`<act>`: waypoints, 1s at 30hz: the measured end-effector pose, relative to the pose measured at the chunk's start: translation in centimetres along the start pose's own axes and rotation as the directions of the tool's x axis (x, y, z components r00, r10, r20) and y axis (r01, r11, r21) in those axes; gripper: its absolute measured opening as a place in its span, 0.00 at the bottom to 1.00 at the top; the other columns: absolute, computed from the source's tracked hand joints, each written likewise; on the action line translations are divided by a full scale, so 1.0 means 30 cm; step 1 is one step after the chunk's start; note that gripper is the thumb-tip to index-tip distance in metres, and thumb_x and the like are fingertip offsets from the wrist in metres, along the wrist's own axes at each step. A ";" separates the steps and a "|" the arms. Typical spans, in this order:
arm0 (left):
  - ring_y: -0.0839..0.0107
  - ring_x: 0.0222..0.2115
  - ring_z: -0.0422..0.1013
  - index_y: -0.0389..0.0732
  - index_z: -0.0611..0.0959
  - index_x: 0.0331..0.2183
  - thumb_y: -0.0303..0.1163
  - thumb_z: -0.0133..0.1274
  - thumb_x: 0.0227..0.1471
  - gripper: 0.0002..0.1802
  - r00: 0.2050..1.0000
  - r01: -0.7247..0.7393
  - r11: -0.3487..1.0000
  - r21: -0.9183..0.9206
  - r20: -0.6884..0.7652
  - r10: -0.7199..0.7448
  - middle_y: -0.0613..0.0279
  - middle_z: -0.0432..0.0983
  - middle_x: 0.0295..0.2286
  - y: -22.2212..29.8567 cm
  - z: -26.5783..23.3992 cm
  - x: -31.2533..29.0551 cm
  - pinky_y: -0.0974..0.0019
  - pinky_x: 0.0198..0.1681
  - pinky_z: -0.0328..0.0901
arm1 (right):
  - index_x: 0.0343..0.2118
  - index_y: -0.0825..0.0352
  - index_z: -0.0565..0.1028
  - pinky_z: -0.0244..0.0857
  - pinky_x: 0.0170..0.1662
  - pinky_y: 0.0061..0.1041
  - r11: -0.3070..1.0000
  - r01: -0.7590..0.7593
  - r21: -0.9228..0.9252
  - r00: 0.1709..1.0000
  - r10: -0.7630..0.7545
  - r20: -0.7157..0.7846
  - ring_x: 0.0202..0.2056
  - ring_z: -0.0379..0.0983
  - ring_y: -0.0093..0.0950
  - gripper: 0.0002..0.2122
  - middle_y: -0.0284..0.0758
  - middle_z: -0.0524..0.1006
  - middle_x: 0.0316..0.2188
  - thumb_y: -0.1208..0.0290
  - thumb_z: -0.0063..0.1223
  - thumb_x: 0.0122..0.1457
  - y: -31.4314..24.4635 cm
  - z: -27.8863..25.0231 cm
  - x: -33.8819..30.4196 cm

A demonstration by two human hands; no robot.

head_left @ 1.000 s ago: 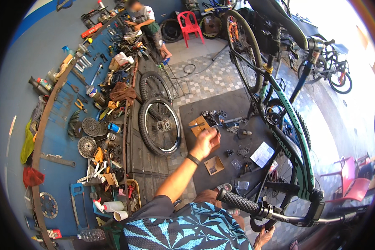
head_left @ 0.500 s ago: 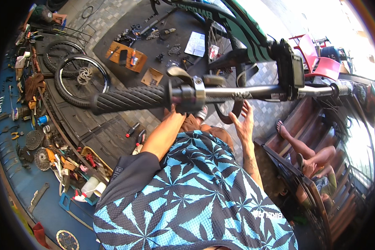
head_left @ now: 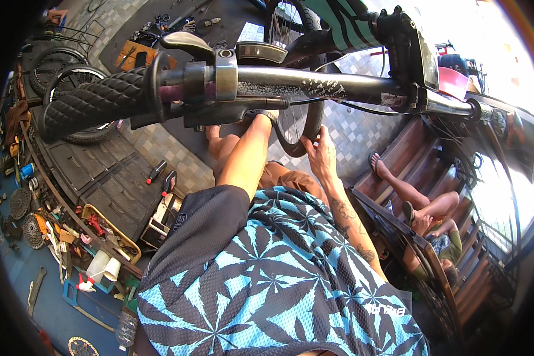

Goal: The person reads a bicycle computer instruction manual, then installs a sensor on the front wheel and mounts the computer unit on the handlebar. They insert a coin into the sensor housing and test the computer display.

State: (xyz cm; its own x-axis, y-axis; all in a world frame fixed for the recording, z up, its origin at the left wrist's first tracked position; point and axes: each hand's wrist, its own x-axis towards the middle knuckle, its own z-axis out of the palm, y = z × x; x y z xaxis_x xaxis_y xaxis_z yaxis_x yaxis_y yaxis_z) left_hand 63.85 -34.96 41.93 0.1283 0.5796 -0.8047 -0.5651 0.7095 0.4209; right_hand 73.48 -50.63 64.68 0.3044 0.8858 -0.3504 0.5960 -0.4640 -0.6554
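Note:
A bicycle handlebar (head_left: 332,86) crosses the upper view, with a black diamond-patterned grip (head_left: 95,102) at its left end and a brake lever (head_left: 187,45) beside it. Below it hangs the bicycle wheel's black tire (head_left: 316,121). My right hand (head_left: 322,159) is at the tire's lower right edge, thumb on its near face and fingers along its side. My left forearm (head_left: 246,154) reaches up beneath the handlebar. A wristband shows at that wrist, but the handlebar and brake parts hide my left hand. Part of the green and black frame (head_left: 344,26) shows beyond.
Two loose wheels (head_left: 77,89) lie left on a dark platform. A blue bench (head_left: 18,279) carries sprockets, wrenches and bottles. Screwdrivers (head_left: 156,172) lie by my left side. At right, a person (head_left: 427,231) sits on a wooden bench (head_left: 391,148). A wooden board (head_left: 130,54) holds a phone.
The handlebar appears larger and further left. My left arm has reached further forward, its hand still hidden. My right hand has moved left with the tire and its fingers have drawn closer to it.

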 end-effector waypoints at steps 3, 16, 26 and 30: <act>0.76 0.18 0.66 0.42 0.82 0.38 0.33 0.55 0.62 0.06 1.000 0.022 0.996 -0.081 -0.004 -0.023 0.63 0.77 0.25 -0.009 -0.004 0.028 0.70 0.21 0.66 | 0.59 0.66 0.68 0.75 0.44 0.39 1.000 0.028 0.001 1.000 -0.028 -0.014 0.40 0.84 0.45 0.22 0.47 0.84 0.43 0.64 0.59 0.67 0.009 0.015 -0.012; 0.76 0.19 0.65 0.40 0.82 0.39 0.32 0.55 0.64 0.06 0.988 0.156 0.903 -0.400 0.048 -0.150 0.60 0.80 0.29 -0.046 -0.001 0.058 0.71 0.22 0.65 | 0.61 0.72 0.59 0.71 0.40 0.52 0.990 0.092 -0.110 0.995 -0.097 -0.035 0.38 0.79 0.62 0.24 0.61 0.80 0.35 0.64 0.52 0.71 -0.038 0.078 0.014; 0.76 0.20 0.64 0.39 0.81 0.40 0.32 0.54 0.65 0.06 0.961 0.276 0.799 -0.535 0.139 -0.239 0.57 0.82 0.31 -0.087 -0.022 -0.029 0.72 0.22 0.63 | 0.61 0.71 0.59 0.71 0.37 0.52 0.995 0.064 -0.079 0.998 -0.065 -0.004 0.35 0.79 0.62 0.22 0.61 0.80 0.32 0.67 0.51 0.71 -0.038 0.062 0.012; 0.76 0.20 0.64 0.39 0.81 0.41 0.31 0.54 0.66 0.06 0.935 0.355 0.799 -0.485 0.200 -0.294 0.56 0.83 0.32 -0.096 -0.025 -0.127 0.72 0.22 0.63 | 0.63 0.76 0.55 0.70 0.39 0.54 0.974 0.130 -0.185 0.991 -0.131 0.005 0.37 0.78 0.63 0.27 0.64 0.78 0.36 0.65 0.52 0.71 -0.031 0.053 0.030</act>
State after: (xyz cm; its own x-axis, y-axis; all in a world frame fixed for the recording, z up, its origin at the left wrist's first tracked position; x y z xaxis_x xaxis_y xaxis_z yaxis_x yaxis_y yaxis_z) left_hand 64.38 -39.52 43.47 0.4489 0.4128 -0.7925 -0.8013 0.5786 -0.1525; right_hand 72.02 -49.41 63.92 0.2200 0.9389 -0.2648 0.7574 -0.3355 -0.5602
